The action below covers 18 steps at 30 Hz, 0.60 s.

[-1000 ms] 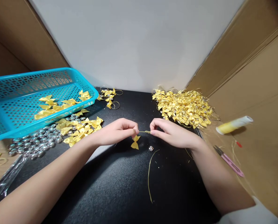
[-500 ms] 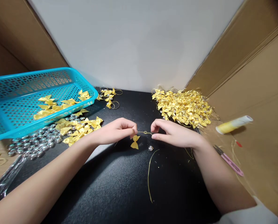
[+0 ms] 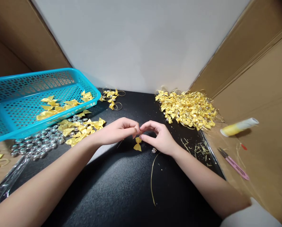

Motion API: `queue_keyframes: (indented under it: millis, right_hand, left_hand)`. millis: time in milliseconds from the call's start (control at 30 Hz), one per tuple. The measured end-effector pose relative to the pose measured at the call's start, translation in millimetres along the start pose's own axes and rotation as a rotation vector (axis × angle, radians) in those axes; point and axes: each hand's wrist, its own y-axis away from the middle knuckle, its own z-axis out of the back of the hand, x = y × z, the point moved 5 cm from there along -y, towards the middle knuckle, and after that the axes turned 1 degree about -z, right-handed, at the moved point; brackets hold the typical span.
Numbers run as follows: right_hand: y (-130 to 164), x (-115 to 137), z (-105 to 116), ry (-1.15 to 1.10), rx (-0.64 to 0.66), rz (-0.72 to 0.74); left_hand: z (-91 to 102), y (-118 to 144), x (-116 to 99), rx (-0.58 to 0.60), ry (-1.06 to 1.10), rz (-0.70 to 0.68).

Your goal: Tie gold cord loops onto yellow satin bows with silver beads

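Note:
My left hand (image 3: 119, 131) is closed, thumb and forefinger pinching a thin gold cord that the fingers now mostly hide. My right hand (image 3: 160, 137) meets it fingertip to fingertip, its fingers curled in on the same cord. Just under the joined fingertips is a yellow ribbon bow (image 3: 137, 145); whether it hangs from the cord or lies on the table I cannot tell. A small silver bell (image 3: 154, 150) rests beside my right hand. Below it, a loose length of gold cord (image 3: 151, 179) curves across the black tabletop (image 3: 112, 192).
A turquoise basket (image 3: 94, 100) with yellow bows stands left, beside silver bells (image 3: 40, 143) and more bows (image 3: 86, 130). Finished-looking bow loops (image 3: 188, 108) are heaped back right. Pink-handled snips (image 3: 237, 167), a yellow-white tube (image 3: 239, 126) and cord clippings (image 3: 200, 149) lie right.
My right hand has moved left until its fingertips touch my left hand's. The stretch of knotted cord seen between them is now hidden. The clippings on the right have come into view.

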Motion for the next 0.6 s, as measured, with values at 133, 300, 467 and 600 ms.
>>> queue_keyframes:
  millis: [133,300,467,600]
  right_hand:
    - [-1,1,0,0.021,0.004,0.021]
    - [1,9,3,0.084,0.012,0.131]
    - [2,14,7,0.140,-0.012,0.183]
    - [1,15,10,0.144,-0.026,0.194]
  left_hand:
    - [0.4,0,2,-0.002,-0.025,0.009]
    - [2.1,-1,5,-0.013,-0.041,-0.002]
    - [5.1,-1,5,-0.032,-0.057,-0.014]
    - [8.3,0,4,-0.048,-0.089,0.001]
